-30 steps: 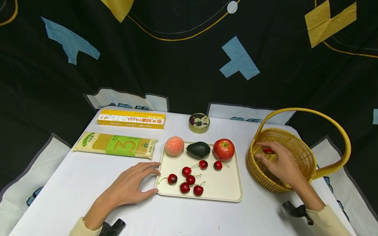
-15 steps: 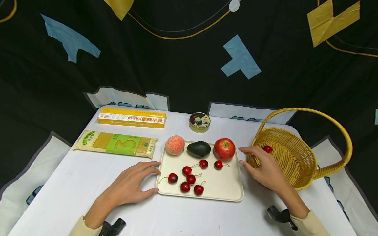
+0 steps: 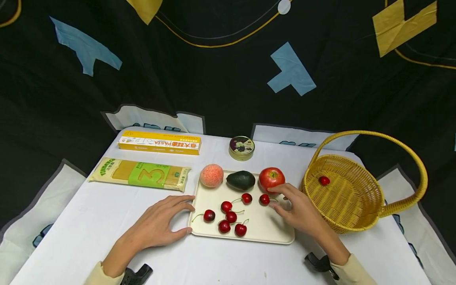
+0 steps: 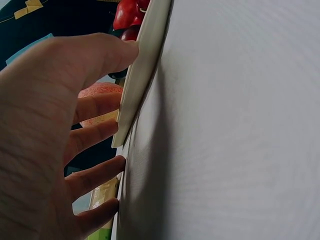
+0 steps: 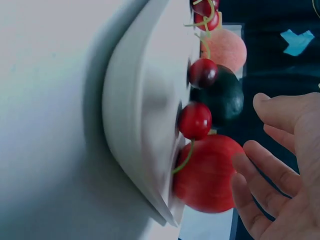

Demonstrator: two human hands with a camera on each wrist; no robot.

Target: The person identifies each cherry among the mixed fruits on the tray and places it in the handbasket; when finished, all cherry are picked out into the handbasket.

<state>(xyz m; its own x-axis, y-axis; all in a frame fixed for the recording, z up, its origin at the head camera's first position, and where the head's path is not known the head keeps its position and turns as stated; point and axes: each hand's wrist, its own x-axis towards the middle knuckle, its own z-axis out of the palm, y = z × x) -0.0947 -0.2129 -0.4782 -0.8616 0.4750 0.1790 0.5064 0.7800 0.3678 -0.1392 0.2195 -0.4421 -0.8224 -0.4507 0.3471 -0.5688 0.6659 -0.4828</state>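
A cream tray [image 3: 263, 233] bears several red cherries with stems, a pink peach-like fruit [image 3: 211, 175], a dark green avocado [image 3: 240, 180] and a red apple [image 3: 271, 179]. My left hand [image 3: 156, 221] rests at the tray's left edge, thumb and fingertips on the rim in the left wrist view. Above the tray's right side, my right hand [image 3: 299, 209] has its thumb and fingers spread around the rightmost cherry [image 3: 264, 199]. In the right wrist view a gap shows between those fingers [image 5: 275, 175] and that cherry [image 5: 195, 121].
A yellow wicker basket [image 3: 356, 221] with a tall handle stands on the right, one cherry [image 3: 324, 181] inside it. Behind the tray sits a round tin [image 3: 241, 149]. A pasta box [image 3: 160, 143] and a spaghetti packet [image 3: 140, 174] lie at the back left.
My right hand has moved left out of the basket to over the tray's right side, baring the cherry in the basket. My left hand stays at the tray's edge.
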